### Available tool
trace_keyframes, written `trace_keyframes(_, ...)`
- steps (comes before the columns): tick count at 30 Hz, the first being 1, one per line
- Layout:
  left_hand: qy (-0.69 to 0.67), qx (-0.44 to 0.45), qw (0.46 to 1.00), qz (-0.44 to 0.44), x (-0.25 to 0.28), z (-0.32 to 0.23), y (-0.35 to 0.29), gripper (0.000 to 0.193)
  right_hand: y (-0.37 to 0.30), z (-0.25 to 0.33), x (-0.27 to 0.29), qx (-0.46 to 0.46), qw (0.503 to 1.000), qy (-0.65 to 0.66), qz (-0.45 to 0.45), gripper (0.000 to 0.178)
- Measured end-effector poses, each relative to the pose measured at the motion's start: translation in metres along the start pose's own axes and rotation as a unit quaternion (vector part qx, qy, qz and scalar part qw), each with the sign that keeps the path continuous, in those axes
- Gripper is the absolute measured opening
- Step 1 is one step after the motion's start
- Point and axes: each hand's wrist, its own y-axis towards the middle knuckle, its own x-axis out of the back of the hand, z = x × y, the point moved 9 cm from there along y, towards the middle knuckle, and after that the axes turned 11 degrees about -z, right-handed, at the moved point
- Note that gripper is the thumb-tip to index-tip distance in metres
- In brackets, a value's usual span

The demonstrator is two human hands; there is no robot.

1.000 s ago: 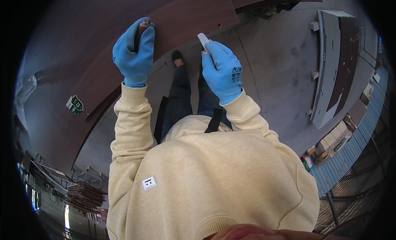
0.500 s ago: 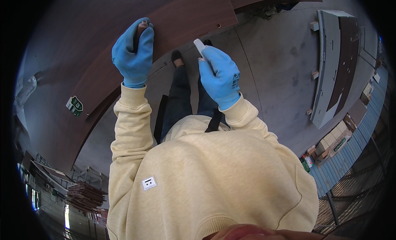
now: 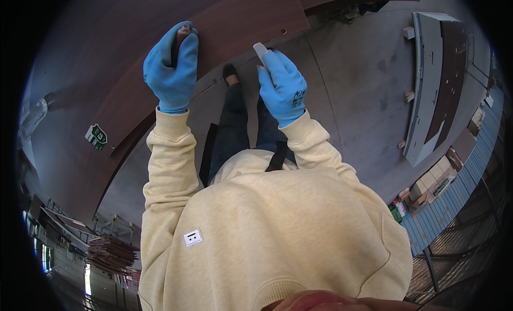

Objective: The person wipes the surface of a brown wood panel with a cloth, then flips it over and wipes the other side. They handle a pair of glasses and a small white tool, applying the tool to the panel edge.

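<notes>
My left hand [image 3: 170,70], in a blue glove, is held over the dark reddish-brown wood panel [image 3: 251,22]. Its thumb and forefinger meet in a pinch, with skin-coloured tips showing; whatever lies between them is too small to make out. To the right, past the panel's near edge, my right hand [image 3: 283,86] wears a matching glove. It grips a small whitish flat strip [image 3: 260,50] that juts out beyond the fingers toward the panel. The strip's lower end is hidden in the glove.
Round holes [image 3: 284,31] mark the panel's right end. A green-and-white sticker [image 3: 96,137] is on its left part. Stacked long boards [image 3: 435,86] rest on blocks at the right. Cardboard boxes [image 3: 430,182] stand farther back, and brown boards [image 3: 112,253] are piled lower left.
My right hand has shifted slightly left and up, and the whitish strip is tilted a little differently. My left hand has barely moved and keeps its pinch.
</notes>
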Motion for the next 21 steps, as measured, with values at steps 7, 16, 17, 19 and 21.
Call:
trace_keyframes(7,0.004,-0.019,1.000,0.020,-0.003,-0.003,0.000,0.025,0.000,0.000,-0.005,-0.002,0.999,-0.019,0.028,0.033)
trace_keyframes(16,-0.016,-0.016,1.000,-0.014,-0.001,-0.002,0.001,0.024,-0.001,-0.001,0.019,-0.014,0.999,0.044,-0.005,0.028)
trace_keyframes(17,-0.020,-0.013,1.000,-0.014,-0.002,0.000,0.001,0.024,0.003,0.000,0.020,-0.015,0.999,0.036,0.007,0.028)
trace_keyframes(19,-0.022,-0.007,1.000,-0.015,0.000,0.003,-0.001,0.024,0.017,0.008,0.022,-0.017,0.999,0.026,0.035,0.028)
trace_keyframes(21,-0.026,-0.004,1.000,-0.014,0.000,0.005,-0.002,0.024,0.026,0.015,0.026,-0.012,0.998,0.008,0.061,0.028)
